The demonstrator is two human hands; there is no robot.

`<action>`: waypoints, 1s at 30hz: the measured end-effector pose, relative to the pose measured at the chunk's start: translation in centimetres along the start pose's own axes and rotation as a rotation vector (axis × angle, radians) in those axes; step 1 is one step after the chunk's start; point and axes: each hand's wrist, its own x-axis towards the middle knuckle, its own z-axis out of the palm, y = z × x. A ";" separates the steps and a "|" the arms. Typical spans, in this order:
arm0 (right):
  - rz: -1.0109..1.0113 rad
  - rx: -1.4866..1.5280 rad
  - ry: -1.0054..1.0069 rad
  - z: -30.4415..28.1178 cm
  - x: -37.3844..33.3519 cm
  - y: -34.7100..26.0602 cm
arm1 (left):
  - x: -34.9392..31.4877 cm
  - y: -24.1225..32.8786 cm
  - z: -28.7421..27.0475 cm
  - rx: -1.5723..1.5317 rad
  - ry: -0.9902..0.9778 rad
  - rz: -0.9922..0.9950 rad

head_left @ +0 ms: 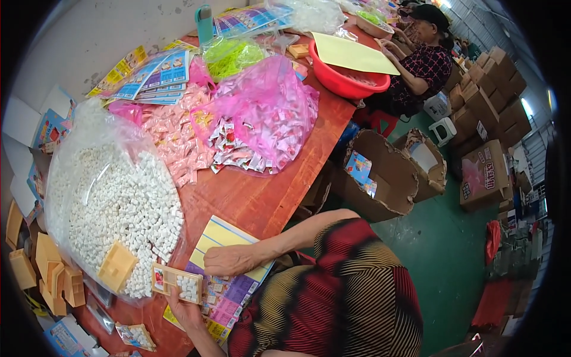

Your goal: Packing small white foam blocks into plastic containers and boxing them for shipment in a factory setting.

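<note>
My left hand (186, 309) grips a small beige tray (171, 278) from below, tilted toward me. Inside it, white cubes (189, 288) fill one compartment and a red-and-white sachet (159, 276) lies in the other. My right hand (229, 260) is closed over a stack of printed card sheets (217, 238), just beyond the tray; whether its curled fingers hold anything is hidden. Left of both hands spreads a clear plastic bag (89, 119) heaped with loose white cubes. Another beige tray (117, 266) rests on the near side of that heap.
Pink sachets (175, 128) and a pink bag (279, 101) of sachets lie farther back. Beige trays (53, 268) pile at left; a filled tray (135, 337) sits near me. A red basin (342, 77) stands by a co-worker (425, 65). Cardboard boxes (380, 184) flank the table.
</note>
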 end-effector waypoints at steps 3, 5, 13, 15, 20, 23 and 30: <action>0.054 0.051 -0.070 -0.4 0.7 -0.3 | 0.0 -0.3 0.3 0.064 -0.019 0.040; 0.112 0.455 -0.060 -1.9 1.0 0.2 | -0.3 -0.4 0.7 0.134 -0.036 0.055; 0.720 0.869 0.794 -13.2 -1.4 0.2 | 0.5 -0.8 2.9 -0.047 0.062 0.156; 0.845 0.903 1.040 -13.4 -0.2 1.7 | 0.9 -0.8 3.4 -0.017 0.046 0.131; 0.948 1.026 0.771 -6.6 6.6 1.0 | 1.2 -1.3 4.3 -0.053 0.028 0.204; 0.918 1.305 0.787 -3.0 7.7 1.6 | 0.4 -1.5 6.8 -0.112 -0.001 0.184; 0.933 1.241 0.768 -0.5 8.3 2.7 | 1.1 -2.8 5.7 -0.110 0.075 0.147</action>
